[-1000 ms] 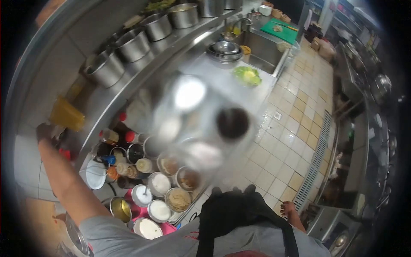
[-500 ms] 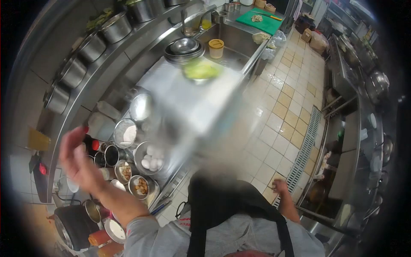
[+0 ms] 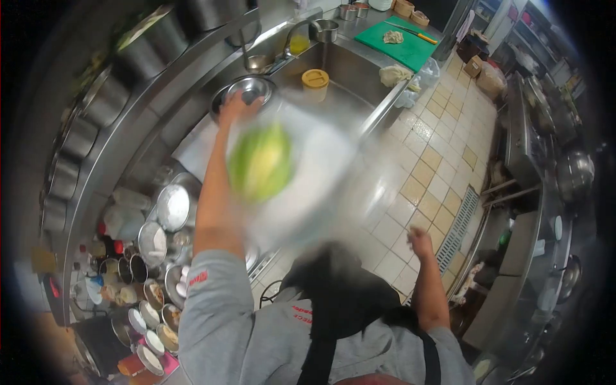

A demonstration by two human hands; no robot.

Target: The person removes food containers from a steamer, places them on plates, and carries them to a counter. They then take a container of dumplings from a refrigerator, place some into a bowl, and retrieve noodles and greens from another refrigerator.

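Note:
My left hand [image 3: 240, 108] reaches to the stack of metal bowls [image 3: 250, 90] beside the sink, its fingers at the rim of the top bowl. Whether it grips the rim is too small to tell. A pale green leafy vegetable [image 3: 262, 162], blurred, lies on the white board [image 3: 314, 154] next to my left forearm. My right hand [image 3: 420, 242] hangs over the tiled floor at my right side, its fingers curled and nothing visible in them.
The sink [image 3: 350, 70] holds a yellow-lidded tub [image 3: 315, 83]. Beyond it, a green cutting board [image 3: 398, 42] carries a knife [image 3: 410, 32]. Several bowls and containers crowd the counter at left, below a shelf of metal pots [image 3: 106, 96]. A drain grate [image 3: 459, 224] runs along the floor.
My left hand has moved from above the containers at left forward to the bowl stack. The view has shifted, and the vegetable appears larger and nearer. My right hand stays low at my side.

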